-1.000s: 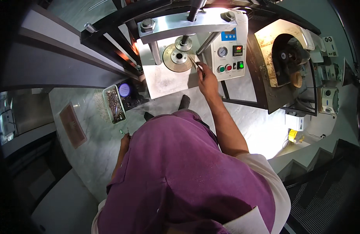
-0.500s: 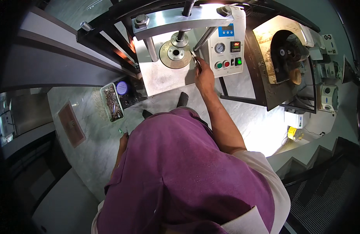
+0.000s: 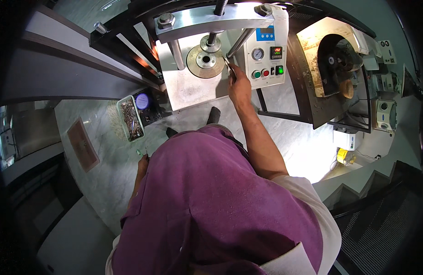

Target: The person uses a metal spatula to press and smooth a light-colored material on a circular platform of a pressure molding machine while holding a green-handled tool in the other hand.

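Note:
My right hand (image 3: 239,87) reaches to the right side of a benchtop press. Its fingers are closed round a thin, pale, stick-like tool (image 3: 227,62) whose tip is at the rim of the round metal disc (image 3: 196,68); its exact kind is too small to tell. The disc has a dark centre hole and lies on the press's light metal plate (image 3: 188,94), beneath a threaded screw (image 3: 212,38) and a thick steel crossbar (image 3: 214,20). Low at my left side, my left hand (image 3: 143,162) is partly hidden by my apron. A small thing with a green end (image 3: 138,152) sticks out of its closed fingers.
A control panel (image 3: 266,59) with gauge, displays and buttons stands right of the plate. A tray of metal pieces (image 3: 131,120) sits at left beside a purple-lidded container (image 3: 142,101). Farther right, a lit box (image 3: 312,50) houses a round motor-like machine.
The view has shifted very slightly. Both hands keep nearly the same places, and the green-ended thing at my left hand has tilted a little.

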